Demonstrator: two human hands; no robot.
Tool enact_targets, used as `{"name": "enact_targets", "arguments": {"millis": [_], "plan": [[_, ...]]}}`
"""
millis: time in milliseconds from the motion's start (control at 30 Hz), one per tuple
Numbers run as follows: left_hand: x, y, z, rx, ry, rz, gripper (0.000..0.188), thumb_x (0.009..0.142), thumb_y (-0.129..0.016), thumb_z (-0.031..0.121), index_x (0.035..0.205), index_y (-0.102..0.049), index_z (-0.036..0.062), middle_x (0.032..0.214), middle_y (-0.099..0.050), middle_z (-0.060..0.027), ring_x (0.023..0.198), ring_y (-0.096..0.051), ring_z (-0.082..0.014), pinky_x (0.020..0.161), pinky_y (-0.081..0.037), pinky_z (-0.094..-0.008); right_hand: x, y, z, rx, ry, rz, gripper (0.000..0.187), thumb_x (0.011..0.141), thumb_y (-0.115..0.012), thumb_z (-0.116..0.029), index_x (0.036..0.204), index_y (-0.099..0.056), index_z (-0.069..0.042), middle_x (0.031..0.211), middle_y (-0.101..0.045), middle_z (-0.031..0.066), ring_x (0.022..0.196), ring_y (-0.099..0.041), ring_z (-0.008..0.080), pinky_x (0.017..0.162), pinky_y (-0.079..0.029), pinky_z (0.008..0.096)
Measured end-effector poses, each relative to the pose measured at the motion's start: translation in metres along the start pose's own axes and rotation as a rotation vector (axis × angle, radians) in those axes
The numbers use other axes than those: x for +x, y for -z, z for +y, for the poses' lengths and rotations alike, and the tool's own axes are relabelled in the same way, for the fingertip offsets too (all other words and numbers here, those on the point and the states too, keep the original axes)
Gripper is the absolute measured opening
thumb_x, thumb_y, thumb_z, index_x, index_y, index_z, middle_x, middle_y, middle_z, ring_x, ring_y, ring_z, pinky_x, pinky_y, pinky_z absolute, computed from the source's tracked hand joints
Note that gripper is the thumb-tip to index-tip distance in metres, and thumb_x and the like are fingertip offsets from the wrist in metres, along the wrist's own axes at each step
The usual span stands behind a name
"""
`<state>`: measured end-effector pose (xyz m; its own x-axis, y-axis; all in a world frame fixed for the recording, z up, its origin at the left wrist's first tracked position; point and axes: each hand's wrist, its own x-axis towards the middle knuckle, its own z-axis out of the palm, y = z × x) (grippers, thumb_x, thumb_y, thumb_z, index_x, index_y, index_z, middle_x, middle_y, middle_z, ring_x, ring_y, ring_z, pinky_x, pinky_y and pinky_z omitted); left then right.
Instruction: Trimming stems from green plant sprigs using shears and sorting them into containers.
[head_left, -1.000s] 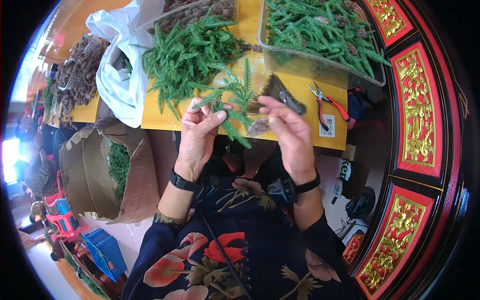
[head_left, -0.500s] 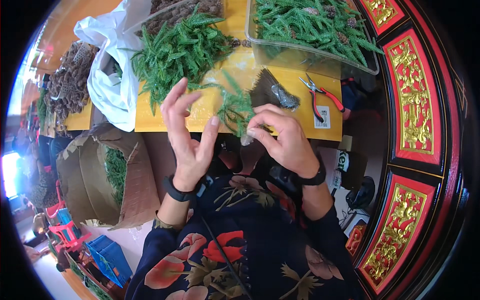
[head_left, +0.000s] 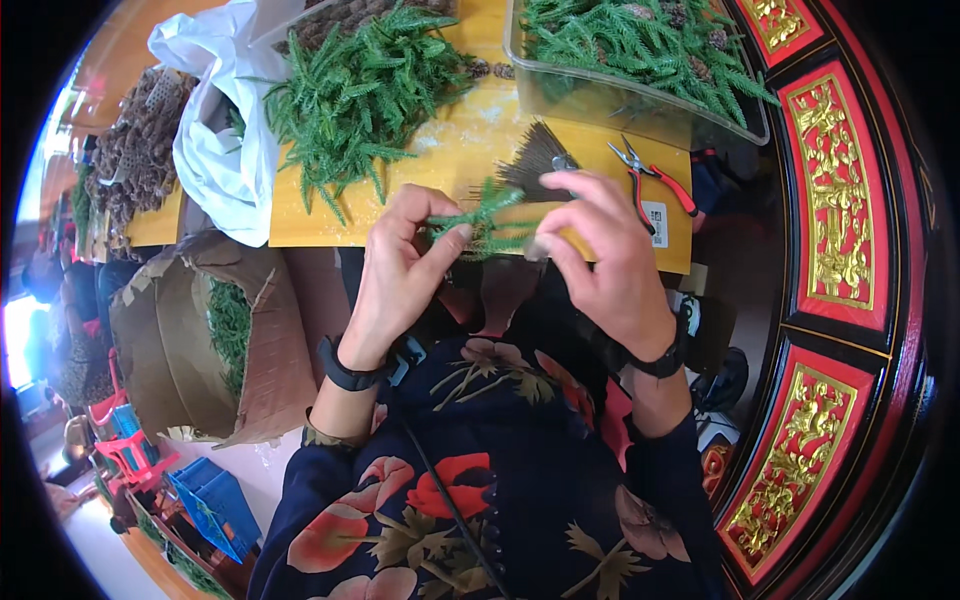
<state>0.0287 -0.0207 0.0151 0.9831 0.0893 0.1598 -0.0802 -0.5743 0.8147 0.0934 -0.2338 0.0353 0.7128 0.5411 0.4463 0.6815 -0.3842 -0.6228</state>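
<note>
My left hand (head_left: 400, 265) pinches an artificial green pine sprig (head_left: 487, 222) between thumb and fingers, in front of the table edge. To its right is my right hand (head_left: 615, 265), blurred by motion, thumb and index finger drawn together at the sprig's right side. A small greyish-white bit shows at those fingertips; its kind cannot be made out. Behind the hands, a fan-shaped bundle of thin dark wires (head_left: 530, 160) lies on the yellow table (head_left: 440, 165). Red-handled pliers (head_left: 660, 180) rest to the right of the wires, partly over a white label (head_left: 655, 222).
A heap of green sprigs (head_left: 365, 95) lies at the back left, beside a white bag (head_left: 225, 130). The clear plastic bin (head_left: 640, 100) at the back right holds sprigs and cones. Brown cones (head_left: 140, 160) lie far left. An open cardboard box (head_left: 170, 345) stands below the table.
My left hand has gone from spread fingers to gripping the sprig. My right hand has moved right and away from the sprig's middle. The sprig is lower and lies more sideways.
</note>
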Motion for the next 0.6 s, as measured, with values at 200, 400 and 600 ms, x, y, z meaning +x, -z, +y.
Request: {"name": "enact_targets", "arguments": {"millis": [200, 400, 600], "plan": [[0.0, -0.009, 0.004, -0.482, 0.302, 0.048, 0.012, 0.087, -0.065, 0.007, 0.095, -0.06, -0.0011, 0.081, -0.06, 0.0014, 0.071, -0.05, -0.0032, 0.063, -0.041, -0.0196, -0.017, -0.025, -0.025, 0.232, -0.3, 0.201, 0.006, 0.079, -0.066, -0.002, 0.083, -0.063, -0.001, 0.085, -0.064, 0.0105, 0.076, -0.061, 0.0181, 0.07, -0.046, 0.0287], [-0.001, -0.012, 0.016, -0.469, 0.319, 0.083, 0.01, 0.088, -0.063, 0.006, 0.094, -0.06, -0.0009, 0.081, -0.059, 0.0019, 0.07, -0.049, -0.0021, 0.062, -0.04, -0.0184, -0.014, -0.049, -0.035, 0.188, -0.473, 0.169, 0.008, 0.076, -0.069, -0.004, 0.082, -0.066, -0.002, 0.057, -0.054, 0.004, 0.049, -0.047, 0.0096, 0.049, -0.039, 0.0254], [-0.004, -0.013, 0.014, -0.558, 0.338, 0.112, 0.011, 0.09, -0.064, 0.009, 0.095, -0.061, 0.0009, 0.08, -0.059, 0.0038, 0.067, -0.047, -0.0005, 0.059, -0.038, -0.018, -0.012, -0.053, -0.035, 0.176, -0.526, 0.154, 0.009, 0.075, -0.069, -0.008, 0.078, -0.061, -0.004, 0.071, -0.062, 0.0069, 0.058, -0.058, 0.0225, 0.054, -0.044, 0.0335]]}}
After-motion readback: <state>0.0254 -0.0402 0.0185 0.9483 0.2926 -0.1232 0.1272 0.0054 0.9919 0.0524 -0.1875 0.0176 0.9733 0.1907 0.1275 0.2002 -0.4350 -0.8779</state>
